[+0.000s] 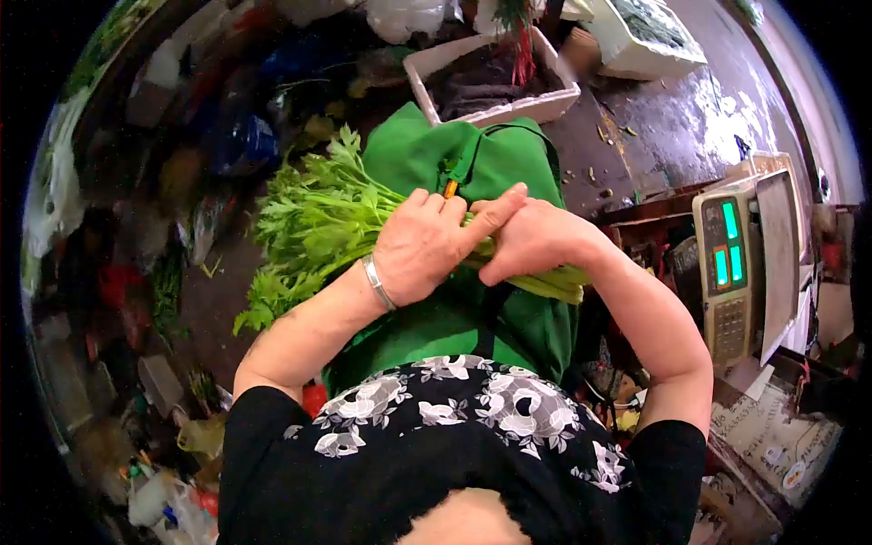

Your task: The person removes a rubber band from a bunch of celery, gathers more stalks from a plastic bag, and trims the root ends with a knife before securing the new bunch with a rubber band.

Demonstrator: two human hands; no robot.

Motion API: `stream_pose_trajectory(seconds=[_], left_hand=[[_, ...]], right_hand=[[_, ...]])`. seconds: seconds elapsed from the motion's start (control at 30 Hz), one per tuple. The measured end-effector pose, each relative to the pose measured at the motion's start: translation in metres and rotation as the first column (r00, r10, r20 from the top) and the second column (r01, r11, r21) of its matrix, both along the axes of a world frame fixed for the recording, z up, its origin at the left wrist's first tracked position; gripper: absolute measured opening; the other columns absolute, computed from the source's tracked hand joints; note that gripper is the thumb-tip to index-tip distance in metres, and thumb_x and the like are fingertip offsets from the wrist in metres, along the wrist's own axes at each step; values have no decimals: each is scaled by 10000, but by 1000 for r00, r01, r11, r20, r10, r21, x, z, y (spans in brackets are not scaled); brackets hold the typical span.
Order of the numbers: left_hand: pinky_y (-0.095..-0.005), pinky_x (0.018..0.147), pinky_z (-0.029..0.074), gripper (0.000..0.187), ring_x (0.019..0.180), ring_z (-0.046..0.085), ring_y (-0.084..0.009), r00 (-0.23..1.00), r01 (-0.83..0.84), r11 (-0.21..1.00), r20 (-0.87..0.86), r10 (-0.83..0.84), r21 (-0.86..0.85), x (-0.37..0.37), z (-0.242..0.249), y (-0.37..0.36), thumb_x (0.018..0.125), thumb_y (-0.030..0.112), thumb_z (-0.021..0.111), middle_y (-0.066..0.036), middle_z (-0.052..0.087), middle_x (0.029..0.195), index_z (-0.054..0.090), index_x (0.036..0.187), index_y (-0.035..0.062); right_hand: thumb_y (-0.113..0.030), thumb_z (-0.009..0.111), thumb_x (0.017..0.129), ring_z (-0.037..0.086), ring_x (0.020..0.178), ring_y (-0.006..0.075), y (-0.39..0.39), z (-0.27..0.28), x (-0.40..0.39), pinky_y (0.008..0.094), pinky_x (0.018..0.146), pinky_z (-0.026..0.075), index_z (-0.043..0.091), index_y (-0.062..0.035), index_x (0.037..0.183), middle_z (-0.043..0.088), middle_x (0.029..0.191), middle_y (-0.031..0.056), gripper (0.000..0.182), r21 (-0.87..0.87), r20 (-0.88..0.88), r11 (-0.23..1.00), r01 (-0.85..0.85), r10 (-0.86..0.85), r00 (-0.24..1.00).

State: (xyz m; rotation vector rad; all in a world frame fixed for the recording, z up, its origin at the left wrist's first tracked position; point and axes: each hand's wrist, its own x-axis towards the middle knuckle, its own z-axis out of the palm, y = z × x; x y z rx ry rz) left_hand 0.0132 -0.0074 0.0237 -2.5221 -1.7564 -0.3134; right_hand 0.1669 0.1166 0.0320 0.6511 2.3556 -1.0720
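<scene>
A bunch of leafy celery [331,213] lies across my lap on a green apron [413,327]. Its leaves spread to the left and its cut stalk ends point right. My left hand [422,241], with a ring and a silver bracelet, is wrapped over the middle of the stalks. Against its outstretched index finger, my right hand [536,238] is closed around the stalks nearer the cut ends. The fingertips of the right hand are largely hidden, so anything small in them cannot be made out.
Ahead on the floor stands a white foam box [568,98] with dark contents; another foam box [627,64] is behind it. A weighing scale [727,272] with lit green displays stands at right, above cardboard [772,436]. Plastic bags and greens clutter the dim left side.
</scene>
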Motion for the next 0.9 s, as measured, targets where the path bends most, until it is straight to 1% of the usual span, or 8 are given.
stream_pose_trajectory(seconds=[0.07,0.23,0.37,0.4,0.47,0.6,0.8,0.9], left_hand=[[-374,721,460,911,770,598,-255,1000,23,996,5,-23,-86,-1,1,4,749,100,673,-64,575,827,312,1584,148],[-413,739,470,952,811,609,-301,995,-34,985,85,49,-169,-10,-1,8,613,72,768,-95,599,886,406,1493,72],[-418,748,470,833,840,608,-329,994,-61,968,69,80,-242,-10,0,14,584,70,789,-112,609,919,508,1368,55],[-418,748,470,833,840,608,-329,995,-54,968,70,73,-243,-8,3,15,584,70,789,-112,609,919,508,1368,55],[-424,762,467,845,863,608,-342,995,-75,943,31,90,-323,-4,12,16,571,64,804,-122,612,942,507,1362,59],[-428,776,465,905,898,617,-337,996,-87,944,-13,87,-319,3,14,16,569,88,829,-117,608,996,470,1400,90],[-429,773,462,1044,895,618,-320,997,-77,944,-6,79,-322,3,16,16,555,89,841,-101,600,986,385,1494,112],[-427,786,456,1094,950,601,-318,997,-79,939,-31,73,-335,8,14,17,536,43,814,-106,588,1006,349,1523,110]], right_hand=[[-351,813,701,665,985,341,8,8,5,390,879,524,626,-35,1151,700,1046,214,581,-44,57,998,33,-31,998],[-343,683,933,603,1198,242,43,30,71,360,1020,461,566,15,1367,635,1331,156,575,-135,-469,950,282,-312,826],[-594,241,1059,321,1485,274,42,-7,137,410,1244,166,433,47,1480,421,1555,171,791,-405,-712,768,496,-605,356],[-594,241,1059,321,1485,274,35,-21,141,410,1244,166,433,47,1480,421,1555,171,791,-406,-711,764,502,-609,352],[-548,197,1080,373,1458,253,13,-55,140,406,1229,211,432,15,1492,451,1541,147,735,-556,-716,611,563,-696,48],[-348,275,1102,381,1453,265,-41,-70,91,381,1221,218,454,20,1478,458,1536,155,556,-474,-738,681,559,-653,170],[-413,210,1096,308,1494,282,-18,-84,114,408,1249,151,408,27,1498,404,1569,167,628,-762,-599,459,457,-767,-229],[-400,180,1099,290,1501,275,-51,-99,86,387,1241,141,417,12,1504,392,1582,142,624,-637,-682,623,455,-730,45]])
